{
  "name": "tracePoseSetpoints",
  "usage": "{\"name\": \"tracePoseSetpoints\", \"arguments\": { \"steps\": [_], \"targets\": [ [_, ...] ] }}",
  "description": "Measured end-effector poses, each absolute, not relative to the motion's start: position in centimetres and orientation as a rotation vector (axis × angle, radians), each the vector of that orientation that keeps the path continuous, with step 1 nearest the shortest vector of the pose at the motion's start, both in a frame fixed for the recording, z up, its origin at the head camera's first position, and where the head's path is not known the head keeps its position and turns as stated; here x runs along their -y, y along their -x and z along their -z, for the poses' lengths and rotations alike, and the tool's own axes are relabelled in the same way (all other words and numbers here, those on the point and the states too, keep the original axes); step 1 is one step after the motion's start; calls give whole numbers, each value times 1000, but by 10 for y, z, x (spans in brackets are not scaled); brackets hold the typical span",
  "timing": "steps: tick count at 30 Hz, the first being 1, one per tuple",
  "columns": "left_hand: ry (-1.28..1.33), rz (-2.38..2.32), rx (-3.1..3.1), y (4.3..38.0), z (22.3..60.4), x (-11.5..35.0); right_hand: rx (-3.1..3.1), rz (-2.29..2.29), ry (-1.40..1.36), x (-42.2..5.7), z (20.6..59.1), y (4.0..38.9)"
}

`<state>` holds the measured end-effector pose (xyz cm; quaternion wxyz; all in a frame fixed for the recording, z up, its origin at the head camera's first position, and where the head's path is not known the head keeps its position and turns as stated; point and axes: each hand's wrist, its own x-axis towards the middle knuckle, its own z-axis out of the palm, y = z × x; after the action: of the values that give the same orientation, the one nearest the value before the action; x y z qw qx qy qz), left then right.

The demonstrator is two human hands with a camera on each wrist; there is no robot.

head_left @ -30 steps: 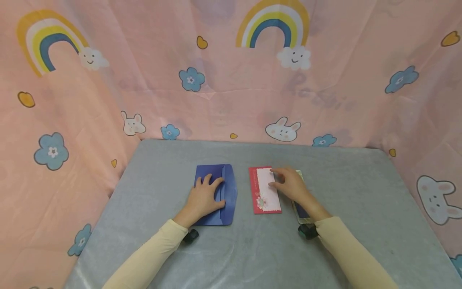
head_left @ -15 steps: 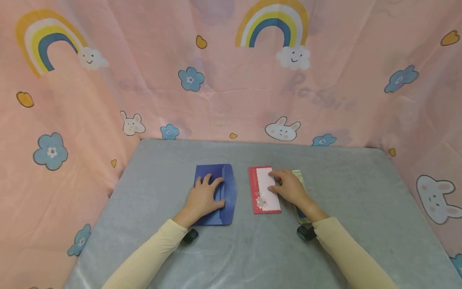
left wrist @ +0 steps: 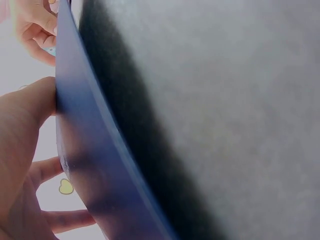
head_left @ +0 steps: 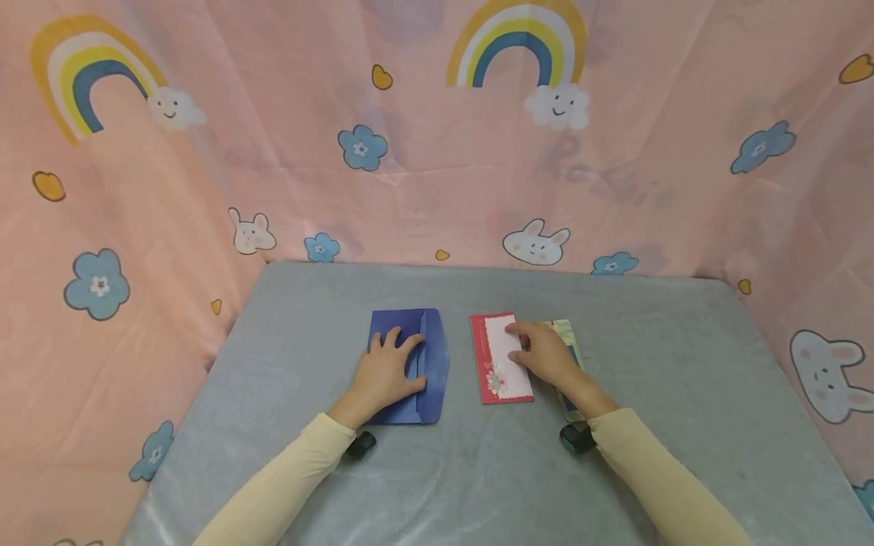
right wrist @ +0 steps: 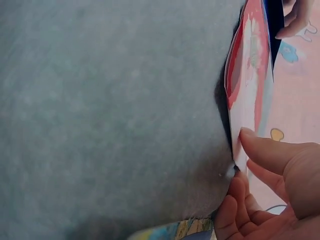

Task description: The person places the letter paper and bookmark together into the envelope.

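Note:
A blue envelope [head_left: 434,371] lies at the middle left of the table, its flap folded out to the right. My left hand [head_left: 384,378] rests on it with spread fingers; the left wrist view has thumb and fingertips against the blue paper [left wrist: 95,150]. Right of it is a red greeting card [head_left: 482,362] with a white panel and pink flowers. At the card's right edge, my right hand [head_left: 548,355] pinches it. In the right wrist view the thumb [right wrist: 260,142] presses on its face, the other fingers are curled at the edge, and the card's [right wrist: 250,70] layers stand slightly apart.
Partly hidden under the right hand and wrist lies a flat dark blue piece with a yellow-green patterned border [head_left: 564,331]. The grey cloth-covered table [head_left: 464,485] ends at a pink printed curtain [head_left: 423,189] behind and at both sides.
My right hand has shifted slightly left and down along the card's edge, uncovering more of the patterned piece's top. The left hand and envelope have stayed in place.

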<state>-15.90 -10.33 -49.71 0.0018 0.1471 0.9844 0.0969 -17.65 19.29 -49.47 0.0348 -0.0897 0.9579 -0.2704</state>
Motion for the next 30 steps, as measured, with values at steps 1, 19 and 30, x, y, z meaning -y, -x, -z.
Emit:
{"name": "tracePoseSetpoints", "arguments": {
  "steps": [1, 19, 30],
  "targets": [
    [-462, -303, -3090, 159, 497, 103, -2941, 841, 284, -193, 495, 177],
    [-472, -295, -3098, 158, 495, 103, -2874, 925, 274, -194, 496, 178],
    [-460, -302, -3084, 157, 494, 102, -2884, 952, 267, -195, 494, 178]
  ]
}}
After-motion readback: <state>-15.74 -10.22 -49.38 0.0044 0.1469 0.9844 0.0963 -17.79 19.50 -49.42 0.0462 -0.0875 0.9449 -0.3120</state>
